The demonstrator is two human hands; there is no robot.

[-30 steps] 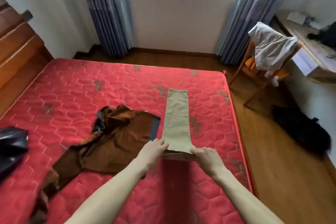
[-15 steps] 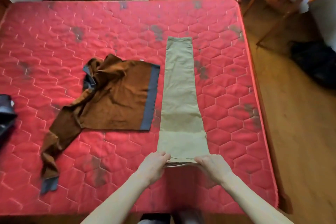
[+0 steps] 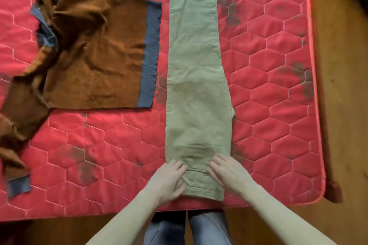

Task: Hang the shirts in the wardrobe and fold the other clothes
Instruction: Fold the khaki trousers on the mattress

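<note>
**Trousers lie lengthwise straight out from both hands: fold axis runs near-to-far**

The long, narrow khaki-green cotton trousers, already doubled leg-on-leg, lie flat on the red hexagon-quilted mattress. Long axis runs straight away from the person. Waist end sits at the near mattress edge; leg ends run out of the top of the view.

Left hand: fingers spread, loosely bent, resting on the left side of the waist end. Right hand: fingers straight and spread, flat on the right side of the same end. Neither pinches fabric that I can see. Both are equally near the waist end, one per edge; the far end is well beyond both.

Judgement: the next fold turns on that axis. Either the waist end goes forward or the leg end comes back, folding across the width. A symmetric two-hand move; neither hand has an advantage.

The rumpled brown knit top with blue-grey ribbed hem and cuffs lies near the trousers' left edge, apart from them, one sleeve trailing toward the near left.

Count:
- trousers: 1
- brown top: 1
- hands: 2, both on the trousers
</note>
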